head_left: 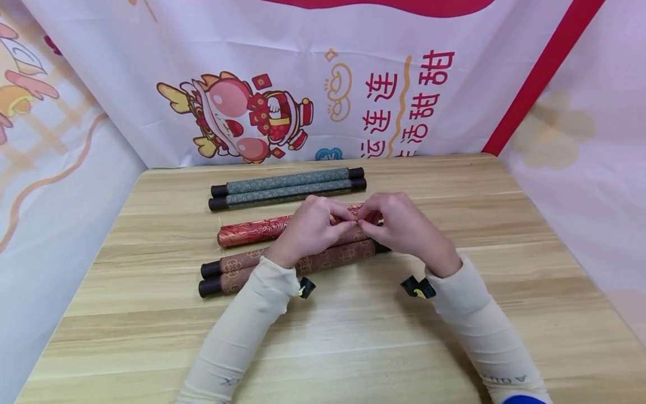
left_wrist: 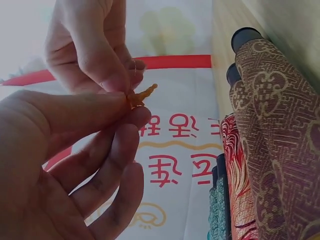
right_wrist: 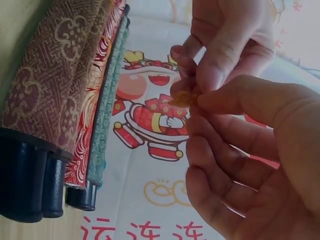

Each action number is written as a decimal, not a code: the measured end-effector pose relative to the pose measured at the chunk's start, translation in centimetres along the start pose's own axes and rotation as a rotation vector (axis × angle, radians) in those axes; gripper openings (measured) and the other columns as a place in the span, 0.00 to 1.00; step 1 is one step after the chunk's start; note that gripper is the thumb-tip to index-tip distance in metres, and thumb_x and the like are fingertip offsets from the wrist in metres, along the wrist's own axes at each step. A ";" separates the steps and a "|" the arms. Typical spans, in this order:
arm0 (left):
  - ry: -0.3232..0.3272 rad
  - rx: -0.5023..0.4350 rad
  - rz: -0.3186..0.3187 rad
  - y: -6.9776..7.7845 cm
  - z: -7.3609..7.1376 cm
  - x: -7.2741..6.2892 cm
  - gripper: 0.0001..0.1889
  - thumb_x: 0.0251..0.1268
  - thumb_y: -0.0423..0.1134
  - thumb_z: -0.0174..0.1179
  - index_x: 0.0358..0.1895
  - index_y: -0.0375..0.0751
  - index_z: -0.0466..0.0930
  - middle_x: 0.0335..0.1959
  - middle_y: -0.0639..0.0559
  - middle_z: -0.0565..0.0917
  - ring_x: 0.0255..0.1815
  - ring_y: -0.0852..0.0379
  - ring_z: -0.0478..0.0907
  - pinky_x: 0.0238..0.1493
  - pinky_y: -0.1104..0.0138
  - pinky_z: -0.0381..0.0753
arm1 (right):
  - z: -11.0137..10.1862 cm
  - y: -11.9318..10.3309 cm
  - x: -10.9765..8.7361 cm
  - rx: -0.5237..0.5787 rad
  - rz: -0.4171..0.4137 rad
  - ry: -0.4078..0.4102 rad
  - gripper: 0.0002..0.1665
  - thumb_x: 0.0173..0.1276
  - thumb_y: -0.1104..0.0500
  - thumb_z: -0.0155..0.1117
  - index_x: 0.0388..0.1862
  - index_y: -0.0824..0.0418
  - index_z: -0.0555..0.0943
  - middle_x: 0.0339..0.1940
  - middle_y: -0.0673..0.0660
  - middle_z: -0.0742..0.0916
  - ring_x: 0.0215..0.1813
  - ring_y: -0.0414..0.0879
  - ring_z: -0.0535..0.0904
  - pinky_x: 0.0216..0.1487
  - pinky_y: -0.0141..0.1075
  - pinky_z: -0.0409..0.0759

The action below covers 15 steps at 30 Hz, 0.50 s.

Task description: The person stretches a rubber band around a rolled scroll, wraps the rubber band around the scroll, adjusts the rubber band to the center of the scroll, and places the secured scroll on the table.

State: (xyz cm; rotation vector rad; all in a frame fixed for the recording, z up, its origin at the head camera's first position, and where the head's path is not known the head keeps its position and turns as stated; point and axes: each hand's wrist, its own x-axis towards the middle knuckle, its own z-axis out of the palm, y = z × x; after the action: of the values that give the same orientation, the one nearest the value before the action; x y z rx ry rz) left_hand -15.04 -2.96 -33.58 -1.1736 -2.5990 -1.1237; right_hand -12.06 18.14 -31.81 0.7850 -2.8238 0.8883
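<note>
One small orange twist [left_wrist: 142, 97] sits near head-view centre before me, above the brown rolls [head_left: 323, 262], left hand [head_left: 312, 225] and right hand [head_left: 401, 223] each pinching it, thumb to fingertip, best kept light and close-set.

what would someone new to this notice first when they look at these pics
Probably the left hand and right hand, meeting above the table to pinch a small orange piece. Next come the patterned rolls: a brown pair nearest the person, a red roll beyond it, and a green pair farthest back. Behind the table, a bright cartoon figure lies sideways on the white cloth.
</note>
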 end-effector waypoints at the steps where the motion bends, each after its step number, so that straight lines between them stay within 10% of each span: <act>1: 0.007 -0.003 -0.007 0.0 0.1 0.0 0.05 0.69 0.38 0.70 0.38 0.44 0.95 0.37 0.53 0.94 0.36 0.60 0.87 0.42 0.62 0.84 | 0.1 0.0 0.0 -0.007 -0.003 0.011 0.04 0.69 0.65 0.69 0.36 0.60 0.90 0.34 0.53 0.90 0.34 0.41 0.85 0.39 0.39 0.88; 8: 0.147 -0.096 -0.143 -0.6 -0.5 -0.1 0.07 0.64 0.38 0.67 0.29 0.48 0.92 0.27 0.57 0.90 0.26 0.60 0.80 0.34 0.64 0.77 | -0.4 0.8 0.1 -0.039 0.032 0.188 0.05 0.62 0.63 0.66 0.26 0.58 0.85 0.25 0.52 0.86 0.27 0.43 0.80 0.31 0.36 0.80; 15: 0.290 0.055 -0.261 -3.4 -3.3 -0.9 0.09 0.62 0.37 0.64 0.25 0.48 0.89 0.22 0.53 0.87 0.21 0.55 0.78 0.32 0.61 0.75 | -3.1 6.2 -0.7 -0.108 0.287 0.317 0.08 0.64 0.60 0.63 0.26 0.59 0.82 0.25 0.58 0.84 0.28 0.50 0.76 0.31 0.39 0.74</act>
State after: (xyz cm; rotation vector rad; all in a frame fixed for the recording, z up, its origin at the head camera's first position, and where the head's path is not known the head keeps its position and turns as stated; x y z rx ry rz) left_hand -17.38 -7.15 -33.53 -0.6175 -2.5819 -1.1561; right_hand -14.76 24.53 -32.61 0.2038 -2.7057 0.7994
